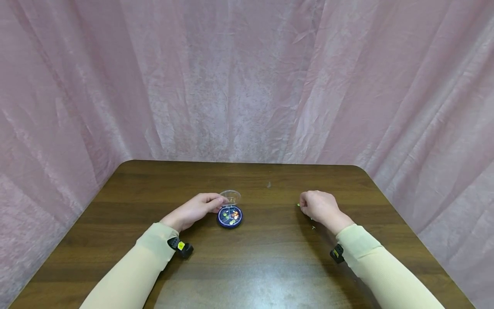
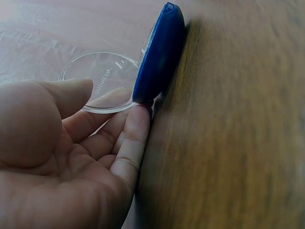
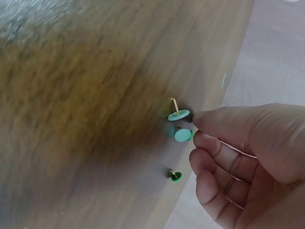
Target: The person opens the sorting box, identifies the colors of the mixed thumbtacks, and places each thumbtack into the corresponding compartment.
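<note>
My left hand [image 1: 194,210] is at the left side of a round blue case [image 1: 230,217] lying on the table. Its clear lid [image 2: 102,71] stands raised. In the left wrist view my thumb is in front of the lid's edge, one finger shows through it, and another finger touches the case's rim. Coloured thumbtacks lie in the case's compartments. My right hand [image 1: 320,207] is low at the table, fingers curled. By its thumb tip are a pale green thumbtack [image 3: 178,115], point up, and another pale thumbtack [image 3: 182,135]. Whether it pinches one is unclear.
A green thumbtack [image 3: 176,176] lies a little apart from the others. The brown wooden table [image 1: 247,266] has rounded far corners, and a pink curtain [image 1: 231,86] hangs behind it. A small pale mark [image 1: 269,184] shows near the table's far side.
</note>
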The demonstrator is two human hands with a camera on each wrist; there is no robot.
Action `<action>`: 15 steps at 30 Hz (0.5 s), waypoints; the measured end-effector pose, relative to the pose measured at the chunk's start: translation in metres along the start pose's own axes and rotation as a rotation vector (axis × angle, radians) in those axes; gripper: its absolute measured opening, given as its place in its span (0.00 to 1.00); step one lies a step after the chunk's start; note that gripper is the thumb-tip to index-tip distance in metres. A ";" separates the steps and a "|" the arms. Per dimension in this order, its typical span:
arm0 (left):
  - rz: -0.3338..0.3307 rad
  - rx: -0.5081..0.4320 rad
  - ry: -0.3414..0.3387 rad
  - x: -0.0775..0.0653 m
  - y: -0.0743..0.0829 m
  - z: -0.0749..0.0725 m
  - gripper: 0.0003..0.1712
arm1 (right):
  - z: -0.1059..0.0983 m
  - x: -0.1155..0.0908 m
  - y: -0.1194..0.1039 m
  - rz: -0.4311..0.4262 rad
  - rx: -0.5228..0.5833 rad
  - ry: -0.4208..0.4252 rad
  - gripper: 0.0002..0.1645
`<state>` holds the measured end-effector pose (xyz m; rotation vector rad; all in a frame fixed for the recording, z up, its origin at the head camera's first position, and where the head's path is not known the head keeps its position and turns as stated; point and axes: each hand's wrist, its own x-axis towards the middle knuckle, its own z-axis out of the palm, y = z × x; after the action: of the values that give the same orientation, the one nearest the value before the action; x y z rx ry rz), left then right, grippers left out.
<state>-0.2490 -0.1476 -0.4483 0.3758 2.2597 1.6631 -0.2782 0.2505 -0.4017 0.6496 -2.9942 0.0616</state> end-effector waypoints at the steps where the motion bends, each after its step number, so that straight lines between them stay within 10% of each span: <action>1: 0.004 0.003 -0.002 0.000 0.000 0.000 0.22 | -0.001 -0.001 0.000 0.000 0.003 -0.001 0.10; 15: 0.020 -0.007 -0.009 0.001 -0.002 0.000 0.23 | -0.004 -0.001 0.001 0.019 -0.005 -0.008 0.09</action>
<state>-0.2499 -0.1475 -0.4500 0.4050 2.2509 1.6752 -0.2779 0.2522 -0.3979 0.6228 -3.0075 0.0523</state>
